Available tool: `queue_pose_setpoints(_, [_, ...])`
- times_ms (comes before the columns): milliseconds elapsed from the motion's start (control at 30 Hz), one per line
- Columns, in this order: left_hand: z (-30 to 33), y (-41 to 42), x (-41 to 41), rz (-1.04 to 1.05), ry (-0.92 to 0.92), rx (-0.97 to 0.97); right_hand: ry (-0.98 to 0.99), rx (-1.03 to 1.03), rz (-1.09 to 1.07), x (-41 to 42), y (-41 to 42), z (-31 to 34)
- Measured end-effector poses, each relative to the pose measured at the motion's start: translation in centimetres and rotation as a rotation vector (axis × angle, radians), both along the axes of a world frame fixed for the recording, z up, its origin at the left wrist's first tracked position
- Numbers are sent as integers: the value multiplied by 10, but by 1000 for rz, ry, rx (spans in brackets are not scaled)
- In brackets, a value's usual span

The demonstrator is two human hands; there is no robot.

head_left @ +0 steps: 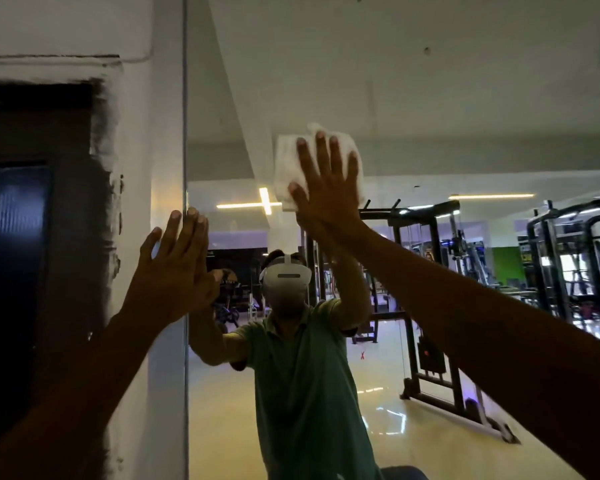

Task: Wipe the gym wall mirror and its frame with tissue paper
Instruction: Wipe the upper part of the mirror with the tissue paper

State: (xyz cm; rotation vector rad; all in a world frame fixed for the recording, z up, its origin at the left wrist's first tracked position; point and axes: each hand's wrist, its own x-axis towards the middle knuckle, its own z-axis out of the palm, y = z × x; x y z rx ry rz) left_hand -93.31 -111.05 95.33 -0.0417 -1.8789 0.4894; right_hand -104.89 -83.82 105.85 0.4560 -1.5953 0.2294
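I see my right hand (326, 188) spread flat, fingers straight, pressing the white tissue paper (291, 168) against the mirror (430, 116), high up and a little right of the glass's left edge. Bare glass runs on above it and far to the right. My left hand (174, 265) lies wide open and holds nothing, its fingertips right at the mirror's left edge (186, 133), where the glass meets the white wall (136, 168). Further left, a dark panel (14, 237) sits in the wall.
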Motion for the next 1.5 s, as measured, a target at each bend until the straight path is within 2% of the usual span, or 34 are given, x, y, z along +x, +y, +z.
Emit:
queue_pose_setpoints(67, [-1,0,-4,-6,13,16,16,-73,8,7,-27,-2])
queue_pose_setpoints(100, [-1,0,-4,-9,12,21,32,-45,13,10,-43,-13])
queue_pose_setpoints(233, [-2,-5,-5,-23,23,18,92,279,72,11,-67,-78])
queue_pose_setpoints(300, [-2,-6,0,-37,6,28,116,420,82,8,-48,-94])
queue_pose_setpoints(367, [-1,-6,3,-45,-8,34,135,476,77,-1,-13,-96])
queue_pose_setpoints(433, [0,-5,5,-39,-33,34,106,391,12,-12,31,-87])
queue_pose_setpoints(500, [-1,-2,3,-23,-25,30,27,179,-24,-20,65,-76])
queue_pose_setpoints(567, [-2,2,2,-19,-16,48,-50,-51,-11,-17,62,-77])
queue_pose_setpoints(633, [-4,8,0,-25,0,76,-74,-145,-1,-5,24,-96])
queue_pose_setpoints(733, [-10,21,-9,-29,-7,47,-63,140,131,10,-32,-160])
queue_pose_setpoints(833, [-18,30,-19,-79,-11,36,-65,326,207,6,-24,-192])
queue_pose_setpoints(933, [-19,29,-17,-95,-13,61,-34,416,124,-6,19,-178])
queue_pose_setpoints(1033, [-14,22,-11,-99,-32,5,-38,267,55,-16,59,-150])
queue_pose_setpoints(1100, [-11,29,-6,-155,-23,49,-58,128,33,-20,60,-134])
queue_pose_setpoints(1200, [-5,29,-11,-356,-11,307,-91,-12,2,-11,27,-117])
queue_pose_setpoints(1267, [2,36,-4,-548,24,559,-104,36,13,-2,0,-106])
queue_pose_setpoints(1300, [7,43,1,-589,87,605,-102,87,25,0,-10,-101])
queue_pose_setpoints(1367, [13,67,13,-639,175,541,-97,130,81,0,-18,-94])
queue_pose_setpoints(1500, [17,127,16,-740,128,404,-76,167,196,-5,-2,-96])
